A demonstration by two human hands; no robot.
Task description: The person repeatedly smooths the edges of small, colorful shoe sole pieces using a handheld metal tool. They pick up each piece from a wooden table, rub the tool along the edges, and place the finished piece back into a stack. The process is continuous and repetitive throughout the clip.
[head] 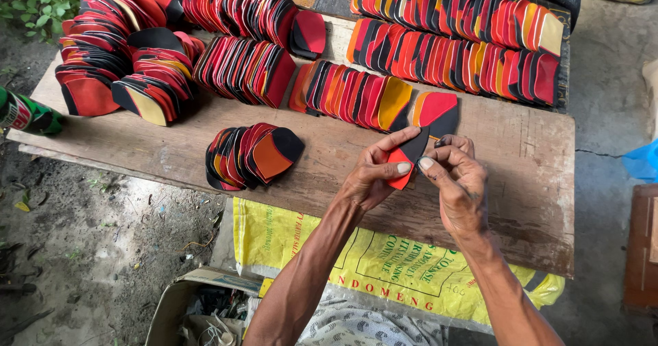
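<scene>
Both hands meet over the near right part of the wooden board [521,181], just inside its near edge. Left hand [373,178]: thumb on top, fingers curled under, pinching the lower red portion of a red-and-black cut piece [409,155]. Right hand [460,185]: thumb and forefinger closed narrowly on the same piece at its right edge, remaining fingers folded in. The piece is flat, rounded at the top, black in the upper part, red below; it is held tilted above the board, clear of the surface.

Just beyond the hands, a single red-and-black piece [439,112] leans at the right end of a middle row of stacked pieces [349,92], colours red, orange, black, yellow. A small fanned stack [250,155] lies left of the hands, near the board's middle. A longer row [459,48] runs along the far right edge. More rows and heaped piles [130,62] occupy the far left corner.

A green bottle [24,113] lies at the left edge of the board. Below the near edge: a yellow woven sack [384,264] with printing, and an open cardboard box [199,312] on bare ground
</scene>
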